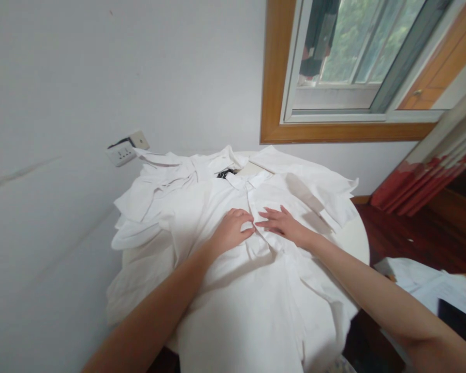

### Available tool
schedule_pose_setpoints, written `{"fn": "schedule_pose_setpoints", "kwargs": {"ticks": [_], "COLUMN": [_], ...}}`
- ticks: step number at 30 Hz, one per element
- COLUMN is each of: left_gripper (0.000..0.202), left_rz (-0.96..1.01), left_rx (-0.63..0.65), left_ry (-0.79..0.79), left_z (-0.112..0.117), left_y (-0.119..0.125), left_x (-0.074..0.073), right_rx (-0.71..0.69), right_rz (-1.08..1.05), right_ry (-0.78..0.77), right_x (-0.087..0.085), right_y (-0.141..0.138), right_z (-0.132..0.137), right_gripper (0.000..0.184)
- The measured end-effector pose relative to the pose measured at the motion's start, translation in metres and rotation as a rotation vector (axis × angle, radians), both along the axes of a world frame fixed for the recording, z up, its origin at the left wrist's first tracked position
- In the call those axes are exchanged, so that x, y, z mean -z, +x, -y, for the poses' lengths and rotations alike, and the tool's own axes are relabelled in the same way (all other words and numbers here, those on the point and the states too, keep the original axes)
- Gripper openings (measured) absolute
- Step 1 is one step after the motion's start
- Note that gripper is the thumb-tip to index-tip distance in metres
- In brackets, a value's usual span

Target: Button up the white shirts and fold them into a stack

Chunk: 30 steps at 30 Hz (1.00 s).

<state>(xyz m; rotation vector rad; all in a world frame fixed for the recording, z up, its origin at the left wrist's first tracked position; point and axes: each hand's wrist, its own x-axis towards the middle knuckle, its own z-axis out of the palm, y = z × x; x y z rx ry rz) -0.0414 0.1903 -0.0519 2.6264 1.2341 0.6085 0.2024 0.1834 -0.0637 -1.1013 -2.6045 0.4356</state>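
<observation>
A white shirt (pixel 252 290) lies spread front-up over a small round white table (pixel 353 238), its collar (pixel 248 180) toward the wall. My left hand (pixel 231 229) rests on the shirt's chest, fingers curled and pinching the front placket. My right hand (pixel 283 224) lies just beside it on the same placket, fingers bent with the tips pressing the cloth. The two hands almost touch at the shirt's centre line. More white garments (pixel 155 197) are bunched under and to the left of the shirt.
A white wall stands close on the left with a socket (pixel 121 152) on it. A wood-framed window (pixel 357 67) is at the back right. Dark wooden floor (pixel 411 233), a red-and-white curtain (pixel 431 181) and white sheets with a dark object (pixel 456 318) lie to the right.
</observation>
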Motion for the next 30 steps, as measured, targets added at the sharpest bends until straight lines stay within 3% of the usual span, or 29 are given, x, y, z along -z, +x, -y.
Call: {"fn": "schedule_pose_setpoints", "kwargs": {"ticks": [6, 10, 13, 17, 21, 24, 30], "left_gripper": [0.012, 0.019, 0.022, 0.023, 0.022, 0.02, 0.016], "left_rz": [0.1, 0.062, 0.02, -0.015, -0.026, -0.031, -0.047], "left_rx": [-0.012, -0.032, -0.045, -0.033, -0.034, -0.037, -0.096], "left_ry": [-0.15, -0.198, -0.214, -0.243, -0.256, -0.223, -0.133], "left_z": [-0.007, -0.005, -0.001, 0.002, 0.005, 0.01, 0.02], "left_y": [-0.001, 0.0, 0.002, 0.004, 0.005, 0.008, 0.019], "left_x": [0.004, 0.005, 0.003, -0.003, -0.007, -0.009, -0.008], "right_rx": [0.018, 0.033, 0.063, 0.116, 0.132, 0.146, 0.19], "right_rz": [-0.129, -0.331, -0.363, -0.297, -0.318, -0.35, -0.394], "right_ry": [-0.047, -0.007, 0.018, -0.054, -0.211, -0.304, -0.28], "right_x": [-0.004, -0.021, -0.03, -0.025, -0.02, -0.021, -0.025], "right_y": [0.001, -0.008, -0.021, -0.031, -0.027, -0.02, -0.014], "right_z": [0.0, 0.009, 0.018, 0.023, 0.021, 0.019, 0.019], "right_gripper": [0.031, 0.022, 0.018, 0.023, 0.009, 0.01, 0.015]}}
